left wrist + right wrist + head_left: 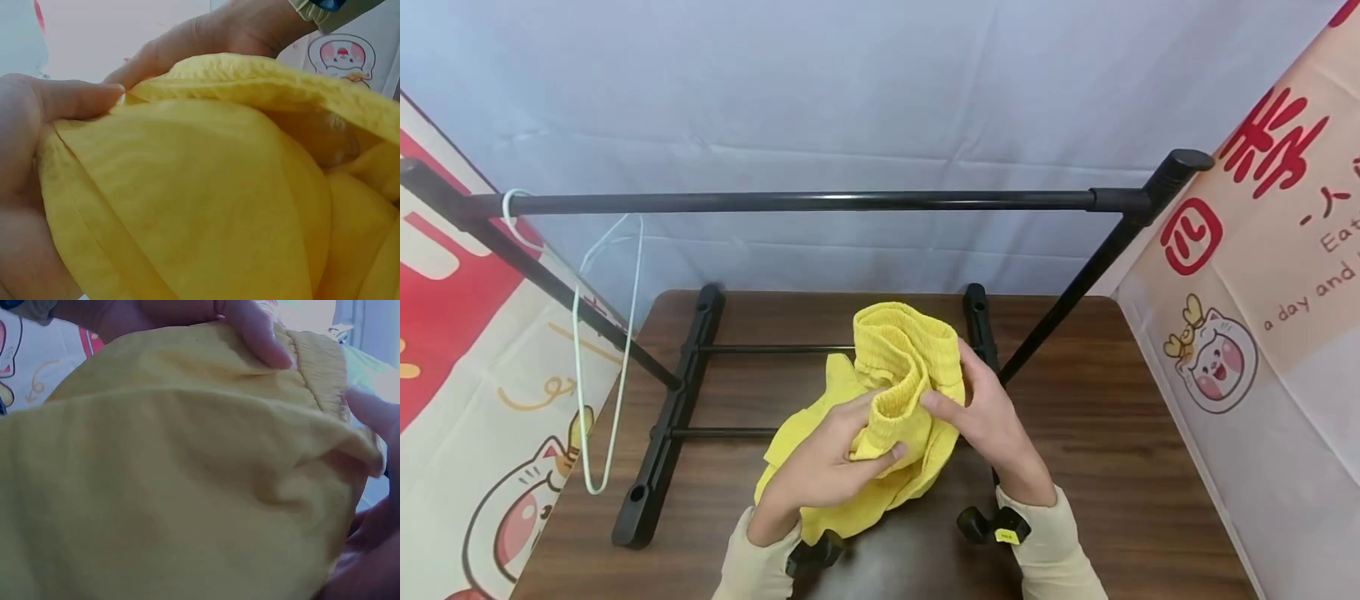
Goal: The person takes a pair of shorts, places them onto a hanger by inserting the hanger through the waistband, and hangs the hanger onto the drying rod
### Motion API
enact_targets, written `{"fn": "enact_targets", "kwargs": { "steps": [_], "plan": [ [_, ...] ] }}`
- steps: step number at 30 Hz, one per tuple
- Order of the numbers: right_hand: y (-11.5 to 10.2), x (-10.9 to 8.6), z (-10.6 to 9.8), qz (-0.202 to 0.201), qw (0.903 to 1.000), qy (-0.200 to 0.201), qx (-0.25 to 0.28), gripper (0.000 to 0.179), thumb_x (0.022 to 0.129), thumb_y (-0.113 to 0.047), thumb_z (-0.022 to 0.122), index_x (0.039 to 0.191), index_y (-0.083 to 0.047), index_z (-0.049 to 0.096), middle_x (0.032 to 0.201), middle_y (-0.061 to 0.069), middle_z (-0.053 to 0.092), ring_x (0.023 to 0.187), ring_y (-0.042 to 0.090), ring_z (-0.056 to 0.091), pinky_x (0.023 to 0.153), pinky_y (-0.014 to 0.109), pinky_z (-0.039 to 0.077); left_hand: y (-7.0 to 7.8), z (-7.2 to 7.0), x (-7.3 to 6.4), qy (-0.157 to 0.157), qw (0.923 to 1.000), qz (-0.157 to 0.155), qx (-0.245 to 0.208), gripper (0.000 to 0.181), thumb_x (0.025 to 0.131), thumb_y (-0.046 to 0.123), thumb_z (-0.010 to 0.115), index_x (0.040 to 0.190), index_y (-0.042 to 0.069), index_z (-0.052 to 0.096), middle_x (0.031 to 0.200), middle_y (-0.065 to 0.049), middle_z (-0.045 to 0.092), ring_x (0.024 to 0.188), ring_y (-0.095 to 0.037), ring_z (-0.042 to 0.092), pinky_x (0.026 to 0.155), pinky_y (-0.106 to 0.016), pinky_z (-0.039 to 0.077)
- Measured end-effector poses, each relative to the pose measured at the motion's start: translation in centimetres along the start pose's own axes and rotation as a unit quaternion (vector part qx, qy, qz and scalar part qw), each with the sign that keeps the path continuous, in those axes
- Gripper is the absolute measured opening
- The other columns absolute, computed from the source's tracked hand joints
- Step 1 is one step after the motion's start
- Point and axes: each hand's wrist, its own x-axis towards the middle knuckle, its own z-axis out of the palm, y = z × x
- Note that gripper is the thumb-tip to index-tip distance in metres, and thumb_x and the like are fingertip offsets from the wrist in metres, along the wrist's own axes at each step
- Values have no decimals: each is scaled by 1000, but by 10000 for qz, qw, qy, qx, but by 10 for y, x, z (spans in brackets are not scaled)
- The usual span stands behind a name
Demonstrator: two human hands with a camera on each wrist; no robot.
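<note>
A yellow garment [865, 492] with a gathered elastic waistband [910, 333] is bunched up above the table, held between both hands. My left hand [827, 467] grips its left side, the thumb lying across the cloth and the other fingers partly hidden in the folds. On the right edge of the band, my right hand [992, 417] pinches the fabric between thumb and fingers. The left wrist view has the yellow cloth [187, 187] filling the middle, with an opening under the band at the right. Stitching along the gathered band shows in the right wrist view.
A black rack stands on the brown wooden table [1112, 467], its top rail [820, 202] crossing beyond the hands. From the rail's left end hangs a pale hanger [577, 350]. Black feet [658, 467] and lower bars lie behind the garment. Printed cloth walls surround the table.
</note>
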Motion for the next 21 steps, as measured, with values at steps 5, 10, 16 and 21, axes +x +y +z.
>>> {"fn": "enact_targets", "kwargs": {
  "steps": [5,10,16,21],
  "plan": [
    [-1,-2,-5,120,9989,324,323,48,107,-9,53,155,-6,45,136,3,63,113,10,69,92,26,60,3,-9,-7,194,9977,-532,-377,35,103,8,66,138,10,62,130,-8,69,117,-10,65,100,-31,58],
    [0,-4,-12,292,9908,1129,689,37,110,-11,51,145,0,52,120,-1,68,99,8,71,84,23,61,1,-29,-17,608,9945,-833,-183,24,104,5,63,127,7,67,115,-9,74,105,-8,68,92,-32,60],
    [2,-1,-25,112,9701,2104,1206,31,112,-18,51,139,-4,55,111,2,69,91,10,73,80,25,63,-13,-59,-33,1470,9821,-1154,-243,22,106,1,55,126,-5,63,110,-19,73,95,-6,73,79,-31,64],
    [6,-5,-50,-340,9671,2504,-307,27,109,-15,56,130,0,63,107,-1,72,88,4,73,75,18,61,-19,-79,-44,2456,9590,-1346,425,18,103,2,62,120,-2,67,96,0,72,79,-5,71,67,-25,60]
  ]
}}
